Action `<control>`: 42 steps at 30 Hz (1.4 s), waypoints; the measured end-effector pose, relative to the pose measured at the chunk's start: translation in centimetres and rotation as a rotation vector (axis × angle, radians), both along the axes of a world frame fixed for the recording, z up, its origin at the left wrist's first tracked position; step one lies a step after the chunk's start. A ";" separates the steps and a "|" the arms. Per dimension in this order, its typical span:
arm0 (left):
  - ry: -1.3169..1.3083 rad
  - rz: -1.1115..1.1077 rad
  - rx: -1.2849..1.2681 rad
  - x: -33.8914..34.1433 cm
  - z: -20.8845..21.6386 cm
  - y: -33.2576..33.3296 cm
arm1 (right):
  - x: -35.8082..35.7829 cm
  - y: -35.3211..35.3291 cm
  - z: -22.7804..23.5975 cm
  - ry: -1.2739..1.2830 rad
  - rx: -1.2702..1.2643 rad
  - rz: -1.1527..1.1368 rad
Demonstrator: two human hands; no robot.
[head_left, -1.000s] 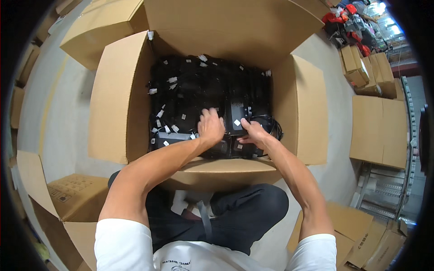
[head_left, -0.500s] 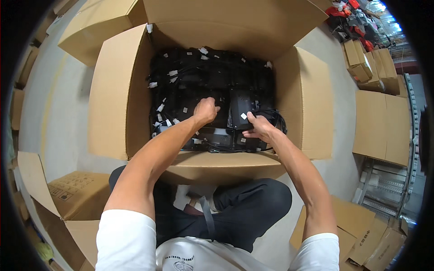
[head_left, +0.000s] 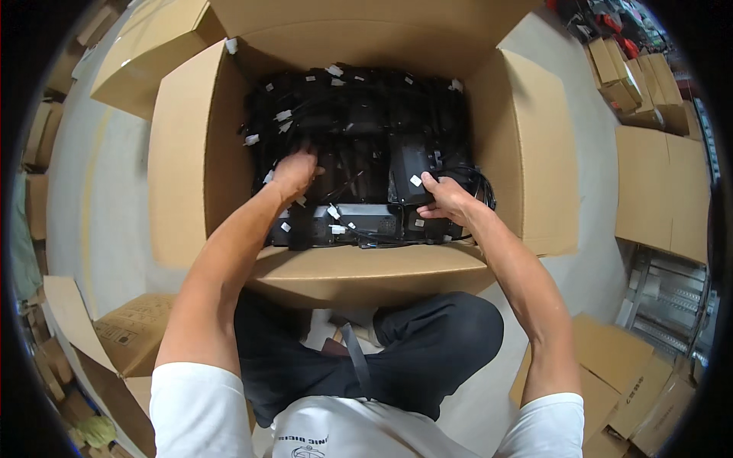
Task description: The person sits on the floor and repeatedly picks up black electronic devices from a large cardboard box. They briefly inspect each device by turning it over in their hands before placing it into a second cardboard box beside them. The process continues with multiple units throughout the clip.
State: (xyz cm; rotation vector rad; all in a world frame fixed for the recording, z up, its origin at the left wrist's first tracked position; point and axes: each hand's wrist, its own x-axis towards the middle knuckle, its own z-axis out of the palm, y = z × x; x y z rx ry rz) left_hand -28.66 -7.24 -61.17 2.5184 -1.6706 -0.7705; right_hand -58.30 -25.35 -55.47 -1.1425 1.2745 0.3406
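A large open cardboard box [head_left: 366, 267] stands before me, filled with black power adapters with cords and white connectors. My right hand [head_left: 452, 200] grips the lower right edge of one black power adapter [head_left: 413, 156], thumb on top by a small white label; black cables loop just right of it. Down in the left part of the pile is my left hand [head_left: 296, 174], its fingers curled together. What lies in them, if anything, is hidden among the dark cords. A long black adapter [head_left: 366, 219] lies along the near wall, with white connectors [head_left: 336, 227] on top.
Raised flaps stand around the box, such as the left flap [head_left: 179, 160] and right flap [head_left: 546, 153]. Another open carton [head_left: 134, 328] sits at my lower left. More cartons [head_left: 660, 191] and a metal roller conveyor [head_left: 664, 301] are on the right.
My left hand has moved left and deeper among the cords, away from the middle of the pile. The right hand stays on the same adapter. The whole view has shifted slightly.
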 end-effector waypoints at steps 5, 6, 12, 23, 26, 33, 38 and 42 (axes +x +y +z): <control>-0.312 -0.256 -0.419 -1.0 -1.0 1.2 | 0.1 0.2 0.3 0.004 -0.073 -0.006; -0.294 -0.349 -0.309 -1.6 -0.4 1.1 | 0.0 0.3 0.3 0.011 -0.098 -0.017; -0.346 -0.420 -0.099 -2.5 -0.1 2.9 | -0.2 -0.1 0.2 -0.017 -0.065 0.025; -0.314 -0.417 -0.133 3.5 -1.3 0.5 | 0.5 -0.1 0.2 -0.044 -0.076 0.045; -0.278 -0.404 0.165 2.3 1.6 -2.6 | -0.6 -0.5 -0.3 -0.011 -0.069 0.025; -0.376 -0.415 -0.131 -4.7 0.5 1.3 | -0.5 -0.1 0.1 0.017 -0.064 0.053; -0.162 -0.415 -0.138 -1.3 -1.9 1.0 | -0.1 0.3 0.7 0.013 -0.077 0.075; -0.217 -0.441 -0.229 -0.4 -2.9 -0.1 | 0.3 0.1 0.5 -0.004 -0.150 0.063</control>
